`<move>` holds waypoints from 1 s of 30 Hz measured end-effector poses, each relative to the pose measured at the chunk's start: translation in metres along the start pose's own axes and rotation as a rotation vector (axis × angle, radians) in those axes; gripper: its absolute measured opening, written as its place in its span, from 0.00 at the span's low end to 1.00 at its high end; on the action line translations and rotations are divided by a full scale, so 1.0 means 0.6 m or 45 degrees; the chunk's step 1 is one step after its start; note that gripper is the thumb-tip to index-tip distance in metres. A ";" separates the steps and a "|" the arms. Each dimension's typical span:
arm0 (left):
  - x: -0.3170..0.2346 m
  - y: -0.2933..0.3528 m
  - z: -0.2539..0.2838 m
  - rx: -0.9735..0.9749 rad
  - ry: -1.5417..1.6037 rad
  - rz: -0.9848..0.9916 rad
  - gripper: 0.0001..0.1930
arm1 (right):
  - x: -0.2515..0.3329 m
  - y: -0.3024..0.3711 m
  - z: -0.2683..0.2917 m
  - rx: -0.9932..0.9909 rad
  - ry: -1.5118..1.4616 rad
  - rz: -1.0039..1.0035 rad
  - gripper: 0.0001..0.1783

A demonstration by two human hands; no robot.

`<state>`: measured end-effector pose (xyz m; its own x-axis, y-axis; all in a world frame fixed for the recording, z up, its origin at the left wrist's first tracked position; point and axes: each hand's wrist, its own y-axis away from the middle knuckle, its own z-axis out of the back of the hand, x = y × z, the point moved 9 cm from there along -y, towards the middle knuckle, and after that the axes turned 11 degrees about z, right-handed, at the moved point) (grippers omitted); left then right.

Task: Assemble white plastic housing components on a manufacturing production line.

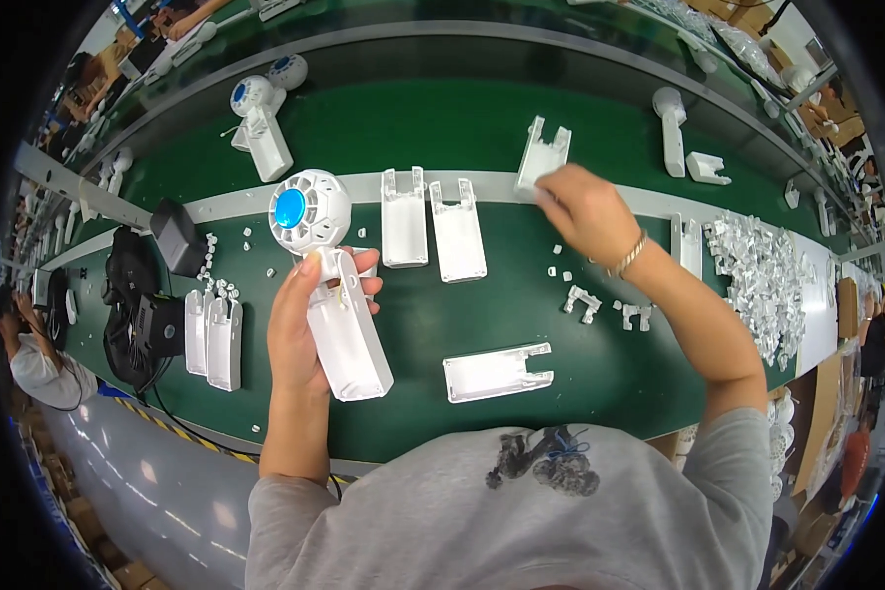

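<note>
My left hand point(300, 320) is wrapped round the neck of a white handheld fan point(349, 344), its round caged head up and a blue disc at the hub. The fan's handle shows its hollow inside, facing up. Farther off to the right, my right hand point(595, 211) pinches the near end of a white handle shell point(544, 157); its fingertips are partly hidden. Between the hands two more handle shells, a left one point(404, 221) and a right one point(458, 236), stand side by side. Nearer me a handle shell point(498, 374) lies sideways on the green bench.
A heap of small white plastic parts point(757, 285) covers the bench's right end. Two shells point(223, 344), a black box point(177, 238) and a dark power tool point(157, 324) sit at left. Beyond the grey rail point(364, 187) lie an assembled fan point(265, 138) and another fan point(672, 138).
</note>
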<state>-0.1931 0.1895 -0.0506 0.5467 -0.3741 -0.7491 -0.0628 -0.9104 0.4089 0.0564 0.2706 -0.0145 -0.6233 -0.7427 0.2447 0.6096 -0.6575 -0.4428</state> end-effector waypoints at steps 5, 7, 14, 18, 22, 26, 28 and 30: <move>0.010 -0.005 -0.009 0.047 0.029 0.052 0.19 | 0.075 0.049 -0.016 0.186 0.114 0.221 0.07; 0.010 -0.002 -0.004 -0.004 0.010 0.036 0.19 | 0.097 0.053 -0.040 0.302 0.124 0.333 0.07; 0.006 0.001 0.001 -0.039 -0.020 -0.025 0.19 | -0.029 0.054 0.062 -0.121 -0.084 -0.263 0.16; 0.012 -0.004 -0.009 -0.020 -0.045 -0.002 0.19 | -0.267 0.134 0.156 -0.219 0.650 -0.773 0.20; 0.017 -0.010 -0.008 -0.004 -0.046 0.022 0.19 | -0.350 0.164 0.141 0.081 0.693 -1.086 0.20; 0.014 -0.013 -0.005 -0.028 -0.056 0.023 0.19 | -0.354 0.165 0.121 0.199 0.606 -1.052 0.17; 0.013 -0.013 -0.006 -0.030 -0.056 0.030 0.19 | -0.324 0.152 0.129 0.149 0.647 -0.910 0.14; 0.014 -0.012 -0.006 -0.035 -0.050 0.036 0.19 | -0.239 0.122 0.141 0.055 0.513 -0.692 0.13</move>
<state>-0.1853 0.1938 -0.0579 0.5119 -0.4068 -0.7566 -0.0549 -0.8944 0.4438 0.2320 0.3183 -0.0090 -0.9756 -0.2052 0.0784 0.1716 -0.9348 -0.3111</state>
